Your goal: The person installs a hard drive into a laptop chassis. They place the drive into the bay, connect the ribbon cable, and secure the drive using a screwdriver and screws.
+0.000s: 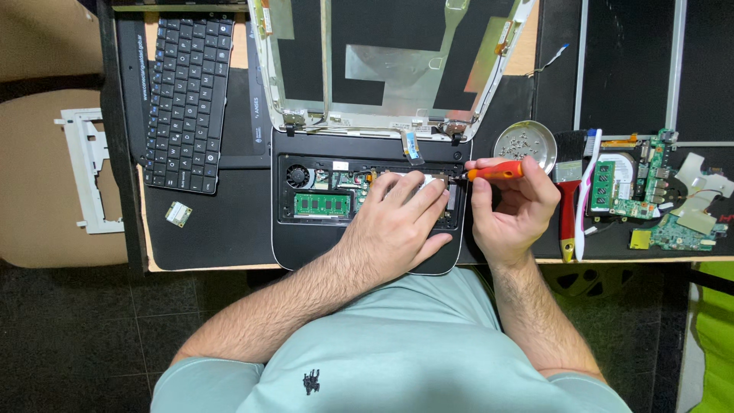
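Presently, bench inventory, head view:

1. Laptop base [306, 248], dark, centre of desk, top cover off, internals exposed: fan [299, 177] upper left, green memory module [322, 204] below it. Screen lid [397, 61] tipped back behind, panel removed, silver foil and bare frame showing.
2. Left hand [397, 218]: flat, palm down, fingers spread loosely over right half of open base, pressing on it; grips nothing.
3. Right hand [508, 206]: closed round screwdriver [493, 171] w/ orange handle, held roughly horizontal, tip pointing left at right edge of base interior, just beside left fingertips. Whether tip sits in a screw: can't tell.
4. Metal dish [525, 143], round, w/ small screws in it, just behind right hand.
5. Brush [568, 191], red handle, black bristles, right of right hand; white toothbrush [587, 191] lying alongside, near touching.
6. Green circuit boards [642, 187], several, far right of desk, w/ loose parts and ribbon bits.
7. Detached keyboard [187, 103], black, lying at a slight tilt at left on black mat [222, 229].
8. Small wireless card [178, 214], on mat below keyboard, apart from it.
9. White plastic frame [88, 168] on beige surface left of desk, well apart from laptop.
10. Person's light green shirt [405, 344], bottom of view.
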